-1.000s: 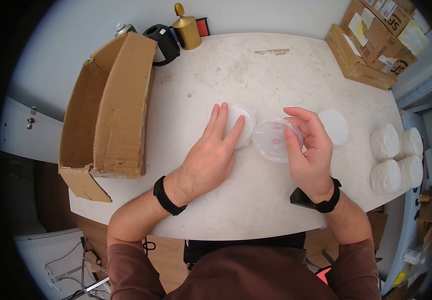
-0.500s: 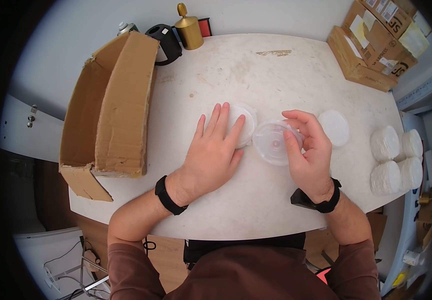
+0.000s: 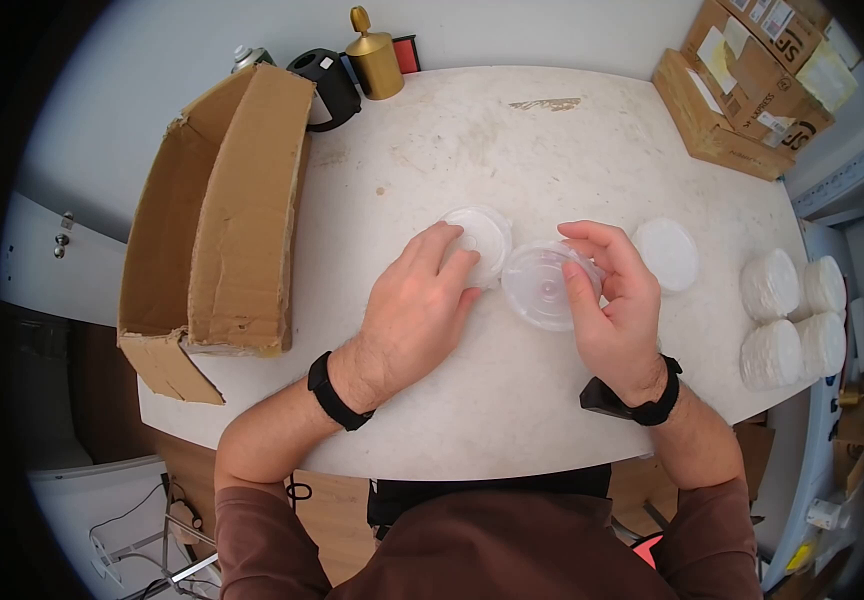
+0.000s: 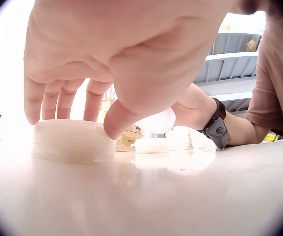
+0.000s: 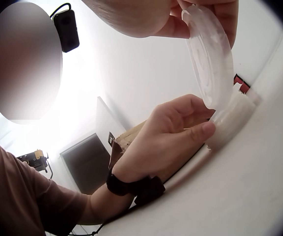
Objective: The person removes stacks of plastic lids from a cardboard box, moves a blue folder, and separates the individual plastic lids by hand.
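A round, shallow white tub with a clear top (image 3: 484,243) stands on the table before me. My left hand (image 3: 417,300) is over its left side, fingers bent at the top edge and the thumb (image 4: 116,123) against the side in the left wrist view. Just to the right, a clear round plastic lid (image 3: 542,285) is pinched between the thumb and fingers of my right hand (image 3: 620,300). The right wrist view has this lid (image 5: 211,59) tilted, its lower edge overlapping the tub (image 5: 232,120).
A flat white disc-shaped piece (image 3: 668,256) lies beyond my right hand. Several white round bundles (image 3: 770,352) stand at the right table edge. An open cardboard box (image 3: 242,210) is on the left, more cartons (image 3: 742,90) at the back right, a gold canister (image 3: 378,68) at the back.
My left hand's fingers, earlier stretched flat over the tub's top, have bent and drawn back toward its left edge. My right hand keeps hold of the lid, nearly still.
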Demonstrator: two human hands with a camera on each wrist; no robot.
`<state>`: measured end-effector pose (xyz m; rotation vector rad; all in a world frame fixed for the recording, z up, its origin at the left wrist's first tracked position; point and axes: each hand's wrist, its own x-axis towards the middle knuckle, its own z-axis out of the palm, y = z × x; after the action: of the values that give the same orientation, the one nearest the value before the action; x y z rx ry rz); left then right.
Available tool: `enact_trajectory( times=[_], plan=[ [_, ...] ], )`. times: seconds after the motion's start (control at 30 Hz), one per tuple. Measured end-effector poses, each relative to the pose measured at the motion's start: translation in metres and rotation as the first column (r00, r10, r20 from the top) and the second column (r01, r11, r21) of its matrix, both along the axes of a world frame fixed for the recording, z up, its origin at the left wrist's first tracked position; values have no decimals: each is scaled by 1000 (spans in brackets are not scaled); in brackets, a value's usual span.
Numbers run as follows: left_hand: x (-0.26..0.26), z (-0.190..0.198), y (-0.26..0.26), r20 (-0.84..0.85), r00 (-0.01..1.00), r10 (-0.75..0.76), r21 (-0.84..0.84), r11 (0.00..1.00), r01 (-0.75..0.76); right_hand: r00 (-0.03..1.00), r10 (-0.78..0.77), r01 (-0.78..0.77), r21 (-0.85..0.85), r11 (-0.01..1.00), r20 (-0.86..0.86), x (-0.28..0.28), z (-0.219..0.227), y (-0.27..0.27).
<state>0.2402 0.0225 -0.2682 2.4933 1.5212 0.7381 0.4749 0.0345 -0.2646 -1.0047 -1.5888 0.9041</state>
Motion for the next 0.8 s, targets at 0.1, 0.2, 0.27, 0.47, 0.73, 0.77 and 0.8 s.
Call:
enact_trajectory(
  times=[0.1,0.2,0.27,0.47,0.73,0.77,0.8],
  plan=[
    [-2,-5,1,-36,999,5,67,998,-3,1000,3,-3,-4,1000,3,0,0,0],
    [-1,-7,1,-2,1000,8,105,994,-8,1000,3,-3,-6,1000,-2,0,-1,0],
    [-2,-6,2,-23,1000,-3,105,994,6,1000,2,-2,-8,1000,-9,-1,-1,0],
    [-2,-4,3,-41,999,11,79,997,-8,1000,-3,3,-20,1000,9,-1,1,0],
    [0,-2,0,-26,1000,15,99,995,-12,1000,-3,3,0,1000,13,-1,0,0],
    [0,-1,0,14,1000,21,39,999,-22,1000,-4,4,0,1000,13,0,0,0],
    [0,-1,-1,54,998,30,-21,999,-29,1000,-3,3,4,1000,19,0,0,0]
  ],
)
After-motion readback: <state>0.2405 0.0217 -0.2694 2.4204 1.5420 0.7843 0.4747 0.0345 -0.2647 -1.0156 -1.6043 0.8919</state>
